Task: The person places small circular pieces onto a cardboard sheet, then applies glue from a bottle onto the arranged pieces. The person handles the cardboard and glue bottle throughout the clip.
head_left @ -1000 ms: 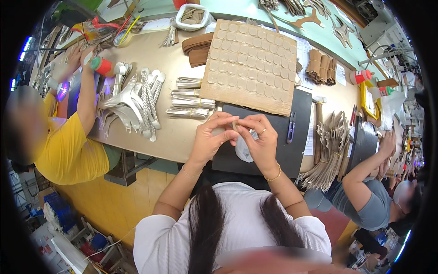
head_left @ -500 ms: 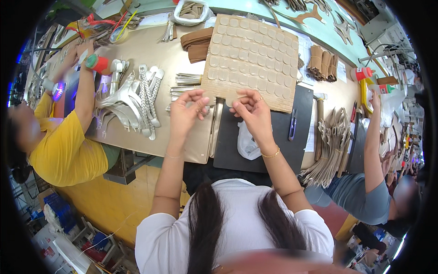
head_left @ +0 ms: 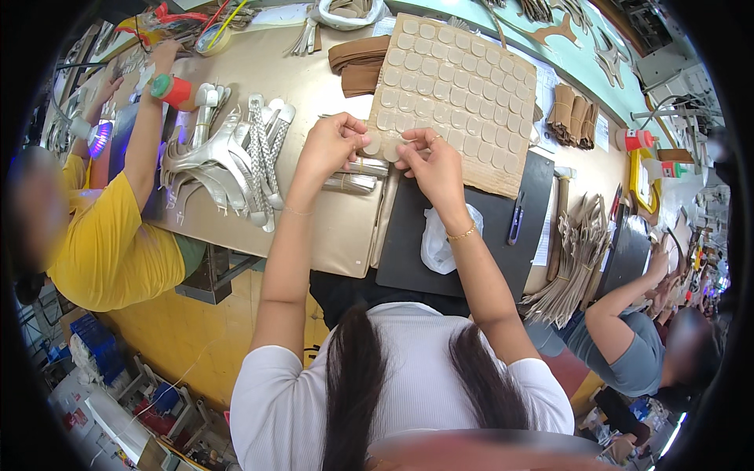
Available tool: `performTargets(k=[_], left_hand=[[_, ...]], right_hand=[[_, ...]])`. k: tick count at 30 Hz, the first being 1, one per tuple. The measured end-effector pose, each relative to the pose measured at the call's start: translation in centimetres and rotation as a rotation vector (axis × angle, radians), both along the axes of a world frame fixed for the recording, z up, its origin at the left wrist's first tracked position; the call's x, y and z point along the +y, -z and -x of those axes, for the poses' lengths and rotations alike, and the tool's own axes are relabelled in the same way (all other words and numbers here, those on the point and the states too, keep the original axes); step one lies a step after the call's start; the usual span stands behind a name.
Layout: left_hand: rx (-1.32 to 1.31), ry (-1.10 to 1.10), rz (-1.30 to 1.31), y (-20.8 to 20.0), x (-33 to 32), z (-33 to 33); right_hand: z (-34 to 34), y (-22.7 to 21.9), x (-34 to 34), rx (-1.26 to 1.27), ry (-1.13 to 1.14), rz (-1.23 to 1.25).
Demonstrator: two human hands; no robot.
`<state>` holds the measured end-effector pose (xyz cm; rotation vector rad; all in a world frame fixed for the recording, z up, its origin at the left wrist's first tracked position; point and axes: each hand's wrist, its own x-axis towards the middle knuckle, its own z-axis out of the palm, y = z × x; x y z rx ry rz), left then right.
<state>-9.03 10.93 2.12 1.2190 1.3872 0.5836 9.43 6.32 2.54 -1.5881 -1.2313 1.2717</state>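
A tan cardboard sheet [head_left: 514, 188] carries rows of oval beige pieces [head_left: 463, 106]. Over its lower left corner, my left hand [head_left: 334, 149] pinches a small oval beige piece [head_left: 372, 147] between thumb and forefinger. Close beside it, my right hand [head_left: 430, 166] has thumb and fingertips closed at the edge of another oval piece [head_left: 395, 149]. Whether these ovals rest on the cardboard or are lifted off it, I cannot tell. Bundles of flat silvery strips [head_left: 351, 182] lie just below my left hand, partly covered by it.
A black mat [head_left: 487, 259] bears a clear plastic bag [head_left: 444, 251] and a purple-handled cutter [head_left: 516, 224]. White and silver straps [head_left: 224, 161] lie to the left, a hammer [head_left: 560, 228] and beige strip bundle [head_left: 583, 251] to the right. Co-workers sit on both sides.
Both hands have moved up to the cardboard's lower left corner, their fingertips closer together. The view has shifted slightly. The right co-worker's arm has come lower.
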Motion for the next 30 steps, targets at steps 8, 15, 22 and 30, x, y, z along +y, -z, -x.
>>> performTargets(k=[8, 15, 22, 30], left_hand=[[0.261, -0.013, -0.108, 0.4, 0.9, -0.7], [0.322, 0.009, -0.139, 0.7, 0.9, -0.9], [0.251, -0.015, -0.037, 0.6, 0.9, -1.3], [0.361, 0.015, -0.063, 0.5, 0.9, -1.8]], right_hand=[[0.8, 0.6, 1.6, -0.246, -0.051, -0.101], [1.3, 1.4, 1.8, -0.406, -0.031, -0.244], [1.5, 1.6, 1.7, -0.507, -0.008, -0.363], [2.0, 1.4, 1.0, -0.762, -0.081, -0.362]])
